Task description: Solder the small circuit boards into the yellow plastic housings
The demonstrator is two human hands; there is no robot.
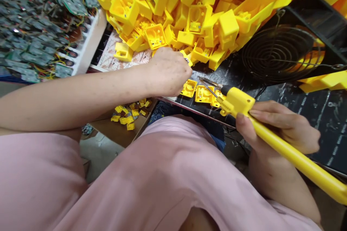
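Observation:
My right hand [279, 126] is wrapped round the yellow handle of a soldering iron [244, 104]; its dark tip points left over three small yellow plastic parts [203, 94] lined up on the black mat [330, 115]. My left hand [169, 72] reaches across to the foot of a big heap of yellow plastic housings [189, 3]. Its fingers are curled and pinched at a small yellow piece [187, 59] by the heap; what they hold is mostly hidden.
A tray of green circuit boards with wires [35, 25] fills the upper left. A black fan with a wire grille [282, 54] stands at the right. A cardboard box with several small yellow parts [130, 113] sits below the table edge. My pink-clothed lap fills the foreground.

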